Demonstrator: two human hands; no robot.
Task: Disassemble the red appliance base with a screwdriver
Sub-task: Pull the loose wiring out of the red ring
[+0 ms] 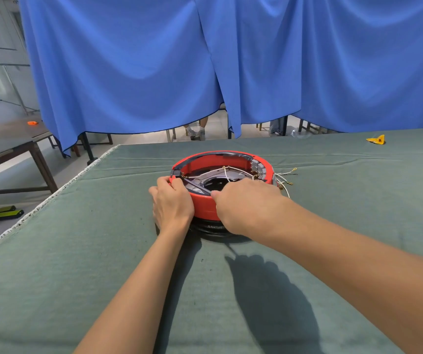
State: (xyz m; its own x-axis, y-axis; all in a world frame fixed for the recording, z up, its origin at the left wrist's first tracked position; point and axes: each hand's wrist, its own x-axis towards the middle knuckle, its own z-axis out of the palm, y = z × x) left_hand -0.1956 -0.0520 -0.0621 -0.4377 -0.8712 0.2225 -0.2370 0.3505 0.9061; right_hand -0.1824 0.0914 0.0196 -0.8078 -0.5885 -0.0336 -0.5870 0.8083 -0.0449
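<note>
My left hand (172, 205) grips the near-left rim of the red base (231, 159), fingers curled over its edge. My right hand (246, 203) rests on the near-right rim with its fingers curled, pinching a dark shaft that looks like the screwdriver (197, 186), which slants into the base toward my left fingers; I cannot see its handle. The base sits open side up on the green cloth (103, 251), between and just beyond both hands. White wires (285, 178) with ring ends spill out past my right hand. A yellow piece (376, 139) lies far beyond it, to the right.
</note>
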